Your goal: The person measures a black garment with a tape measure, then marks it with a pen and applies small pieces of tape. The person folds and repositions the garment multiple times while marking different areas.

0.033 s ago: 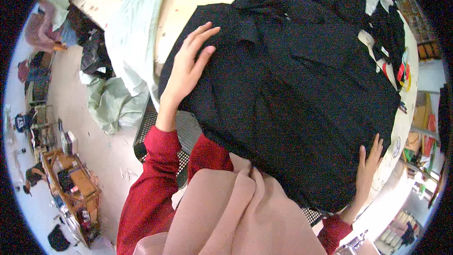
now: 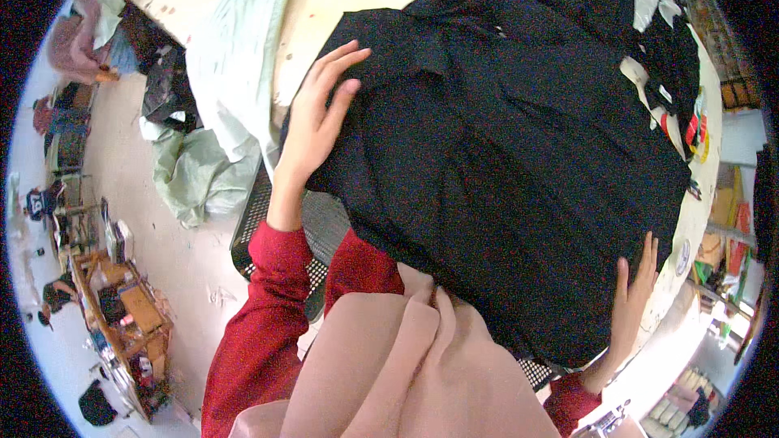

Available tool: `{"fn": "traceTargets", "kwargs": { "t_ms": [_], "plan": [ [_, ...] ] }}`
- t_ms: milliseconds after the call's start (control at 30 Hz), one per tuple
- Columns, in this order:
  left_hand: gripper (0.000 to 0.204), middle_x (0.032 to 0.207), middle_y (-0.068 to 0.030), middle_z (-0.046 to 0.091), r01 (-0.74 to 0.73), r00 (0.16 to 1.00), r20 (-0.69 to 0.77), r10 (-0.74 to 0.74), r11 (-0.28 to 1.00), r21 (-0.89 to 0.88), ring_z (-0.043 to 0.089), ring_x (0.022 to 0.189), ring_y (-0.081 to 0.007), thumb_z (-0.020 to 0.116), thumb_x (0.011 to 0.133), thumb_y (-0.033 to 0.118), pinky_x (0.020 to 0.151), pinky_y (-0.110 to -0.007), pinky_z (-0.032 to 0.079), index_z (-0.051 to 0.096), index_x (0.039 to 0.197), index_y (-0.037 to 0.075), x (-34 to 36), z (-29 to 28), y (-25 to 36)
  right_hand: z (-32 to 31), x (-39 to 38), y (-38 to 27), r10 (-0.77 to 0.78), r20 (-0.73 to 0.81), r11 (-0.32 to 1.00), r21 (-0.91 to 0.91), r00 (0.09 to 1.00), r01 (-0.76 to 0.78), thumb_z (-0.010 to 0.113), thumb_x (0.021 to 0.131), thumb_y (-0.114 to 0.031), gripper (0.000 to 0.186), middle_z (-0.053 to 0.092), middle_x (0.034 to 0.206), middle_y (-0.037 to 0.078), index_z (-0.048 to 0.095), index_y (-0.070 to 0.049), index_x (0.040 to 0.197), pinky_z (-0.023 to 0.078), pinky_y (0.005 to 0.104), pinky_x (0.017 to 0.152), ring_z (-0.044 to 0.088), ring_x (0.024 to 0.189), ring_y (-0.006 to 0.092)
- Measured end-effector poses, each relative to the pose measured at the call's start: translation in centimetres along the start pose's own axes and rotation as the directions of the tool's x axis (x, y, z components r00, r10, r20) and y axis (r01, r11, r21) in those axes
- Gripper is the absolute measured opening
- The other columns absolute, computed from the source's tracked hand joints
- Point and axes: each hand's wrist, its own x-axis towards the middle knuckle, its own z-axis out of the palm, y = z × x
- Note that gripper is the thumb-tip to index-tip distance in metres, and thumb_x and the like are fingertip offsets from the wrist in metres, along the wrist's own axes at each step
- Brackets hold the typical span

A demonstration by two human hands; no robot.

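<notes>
A large black garment (image 2: 503,154) lies spread over a pale wooden table (image 2: 341,0). My left hand (image 2: 316,126) rests flat on the garment's left edge, fingers apart and pointing up the table. At the garment's lower right corner, my right hand (image 2: 633,300) presses against its edge with the fingers straight, near the table's rim. Neither hand has cloth gathered in it. Red sleeves cover both forearms, and a pink cloth (image 2: 406,373) hangs in front of my body.
A pale green garment (image 2: 243,57) drapes off the table's left side above a black mesh crate (image 2: 260,227). More dark clothes (image 2: 657,40) are piled at the table's far right. A cluttered wooden stand (image 2: 122,316) is on the floor at lower left.
</notes>
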Motion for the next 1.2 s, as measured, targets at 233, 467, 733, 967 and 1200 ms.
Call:
{"fn": "traceTargets", "kwargs": {
  "t_ms": [233, 467, 733, 967, 1200],
  "plan": [
    [0.022, 0.107, -0.0096, 0.059, 0.405, 0.755, -0.524, -0.395, 0.909, -0.101, 0.057, 0.099, -0.0177, 0.057, 0.096, 0.015, 0.086, -0.03, 0.045, 0.057, 0.113, 0.001, -9.3, -2.3, -2.6, 1.0, -4.4, -18.3, -0.674, 0.029, 0.629, 0.546, 0.738, 0.553, 0.065, 0.085, -0.014, 0.028, 0.064, 0.112, 0.01, 0.063, -0.005, 0.112, 0.048, 0.0384, 0.087, 0.061, 0.101, 0.0279],
    [0.04, 0.093, 0.0005, 0.051, 0.613, 0.445, 0.238, -0.864, 0.1, -0.783, 0.052, 0.08, -0.0104, 0.067, 0.091, 0.029, 0.073, -0.025, 0.041, 0.048, 0.119, 0.008, -15.1, 0.0, -1.2, 10.3, -5.8, -28.1, -0.805, -0.242, 0.403, 0.449, 0.542, 0.797, 0.056, 0.082, -0.013, 0.025, 0.06, 0.1, 0.009, 0.058, -0.003, 0.105, 0.049, 0.031, 0.076, 0.059, 0.09, 0.0213],
    [0.011, 0.081, 0.0009, 0.06, 0.554, 0.571, 0.277, -0.773, 0.113, -0.824, 0.063, 0.068, -0.0084, 0.064, 0.091, 0.011, 0.064, -0.025, 0.056, 0.055, 0.096, 0.008, -13.9, -3.8, 1.6, 11.4, -7.6, -33.0, -0.704, -0.352, 0.552, 0.275, 0.617, 0.787, 0.057, 0.087, -0.023, 0.05, 0.053, 0.117, 0.012, 0.047, -0.009, 0.134, 0.046, 0.0317, 0.072, 0.056, 0.089, 0.0208],
    [0.009, 0.068, 0.0028, 0.059, 0.276, 0.636, 0.054, -0.77, 0.162, -0.947, 0.061, 0.06, -0.0071, 0.064, 0.091, 0.01, 0.055, -0.027, 0.057, 0.055, 0.093, 0.01, -10.2, -2.7, 3.9, 8.4, -6.1, -29.0, -0.601, -0.434, 0.62, 0.276, 0.671, 0.734, 0.056, 0.083, -0.016, 0.049, 0.055, 0.094, 0.003, 0.052, -0.009, 0.13, 0.044, 0.0275, 0.058, 0.055, 0.071, 0.015],
    [0.007, 0.073, 0.0045, 0.055, 0.056, 0.495, -0.259, -0.829, 0.328, -0.943, 0.06, 0.062, -0.0058, 0.061, 0.092, 0.014, 0.055, -0.023, 0.056, 0.056, 0.093, 0.009, -4.1, -2.1, 7.0, 0.1, -10.3, -11.4, -0.063, -0.032, 0.949, 0.306, 0.998, 0.07, 0.064, 0.059, 0.006, 0.051, 0.065, 0.093, 0.014, 0.065, -0.01, 0.107, 0.05, 0.0438, 0.079, 0.063, 0.087, 0.0356]
  ]
}}
